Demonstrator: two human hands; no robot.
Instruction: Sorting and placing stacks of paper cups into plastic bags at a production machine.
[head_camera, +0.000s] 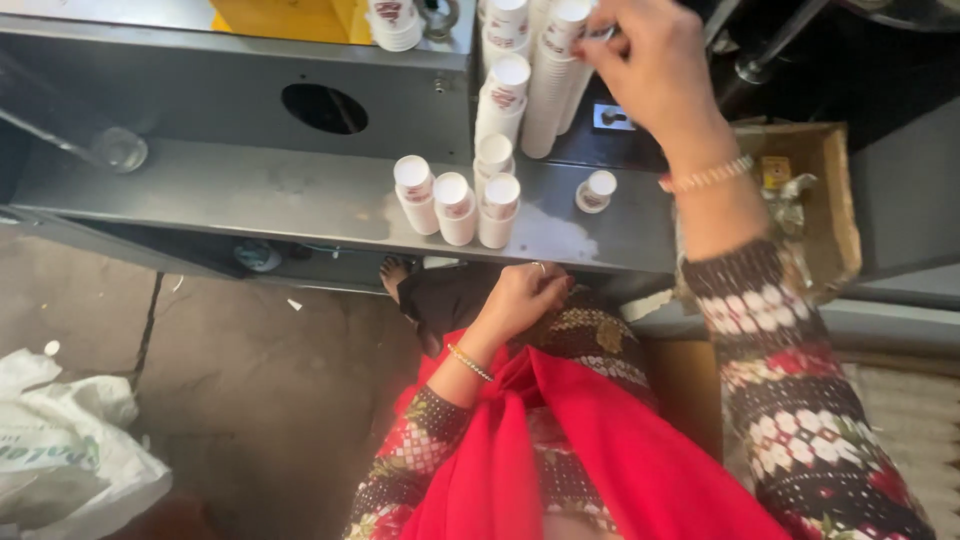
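Sitting nearest the camera, red cloth (590, 460) draping down over patterned clothing. Resting just above that, left hand (525, 298) curling loosely against the lap, fingers folded in, gripping nothing that can be made out; gold bangle (470, 362) circling its wrist. Lying off to the lower left of the hand, well apart on the floor, crumpled white plastic bag (60, 440).

Running just beyond the left hand, grey metal surface (250, 195), its front edge passing right above the knuckles. Standing on that surface, a little past the hand, cluster of short paper cup stacks (458, 205), white with red print, mouths tilting toward the camera. Sitting just right of the cluster, single small cup (597, 190), apart from the others.

Leaning farther back behind the cluster, tall stacks of cups (545, 85), rising toward the top edge of the view. Reaching to the top of those tall stacks, right hand (650, 65), fingers pinching closed on the uppermost cups; exact cup held being hard to tell. Pearl bracelet (708, 175) sitting at its wrist.

Lying right of the tall stacks, beside the right forearm, open cardboard box (835, 190). Showing left of the stacks, dark oval hole (324, 108) in the metal panel.
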